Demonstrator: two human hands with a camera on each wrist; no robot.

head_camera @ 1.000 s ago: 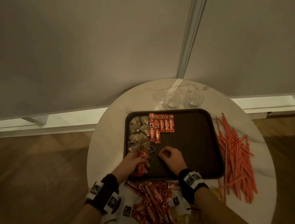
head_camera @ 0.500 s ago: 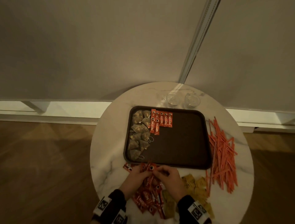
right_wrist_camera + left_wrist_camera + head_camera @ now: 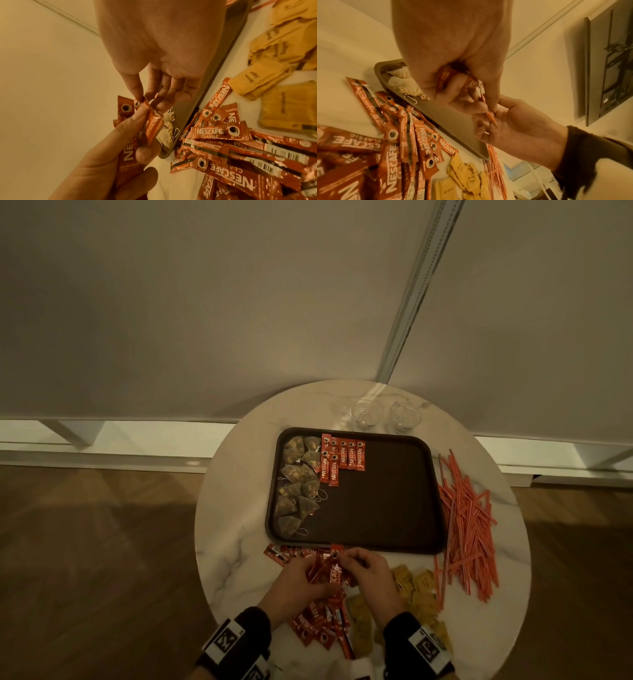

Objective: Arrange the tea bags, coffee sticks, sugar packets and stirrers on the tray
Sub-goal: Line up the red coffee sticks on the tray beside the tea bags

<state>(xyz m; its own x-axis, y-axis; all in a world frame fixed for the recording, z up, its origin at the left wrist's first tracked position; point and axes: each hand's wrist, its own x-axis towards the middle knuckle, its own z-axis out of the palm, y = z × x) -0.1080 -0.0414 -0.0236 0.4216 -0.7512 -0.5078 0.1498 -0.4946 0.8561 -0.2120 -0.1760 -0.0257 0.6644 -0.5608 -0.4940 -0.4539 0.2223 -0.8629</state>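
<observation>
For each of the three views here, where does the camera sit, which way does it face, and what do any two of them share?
Head: worn on the head, looks down at the round table, tray and stirrers; both hands and wristbands show.
Left wrist: looks along the left hand gripping coffee sticks, toward the right hand.
Right wrist: looks along the right hand pinching a stick's end; left hand below.
Shared: both wrist views show the loose coffee stick pile, the sugar packets and the tray edge.

The head camera is looking steeply down from well above at the round table [image 3: 219, 542] in the lower frame, while both wrist cameras are peering close along the fingers, all three sharing the tray [image 3: 394, 550] edge and loose Nescafe sticks [image 3: 216, 133].
</observation>
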